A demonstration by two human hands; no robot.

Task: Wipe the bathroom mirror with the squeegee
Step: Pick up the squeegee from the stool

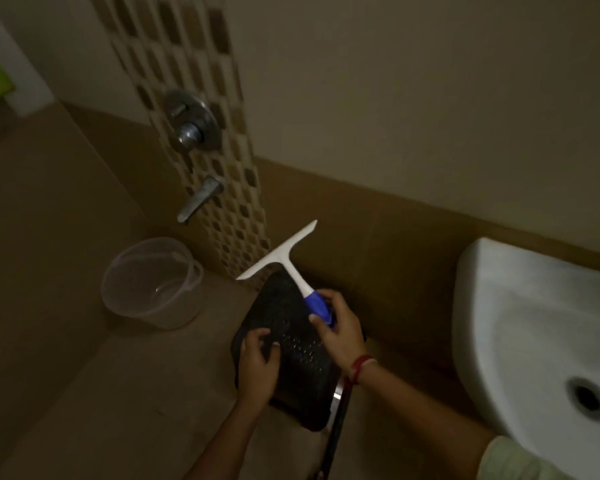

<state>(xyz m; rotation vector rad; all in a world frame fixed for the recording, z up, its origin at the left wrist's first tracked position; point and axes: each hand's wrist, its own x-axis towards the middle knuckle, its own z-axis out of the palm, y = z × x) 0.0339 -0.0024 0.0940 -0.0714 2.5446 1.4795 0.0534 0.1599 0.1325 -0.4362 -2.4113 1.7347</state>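
Observation:
A white squeegee (280, 255) with a blue grip points up and left, its blade near the brown wall tiles. My right hand (338, 332) is closed around the blue grip. Under it is a black perforated basket (293, 348), tilted and low in the middle of the view. My left hand (257, 365) grips the basket's left rim. No mirror is in view.
A clear plastic bucket (152, 282) stands on the floor to the left. A wall tap (198, 202) and a round mixer valve (192, 121) sit on a mosaic tile strip. A white washbasin (520, 306) fills the right side. The room is dim.

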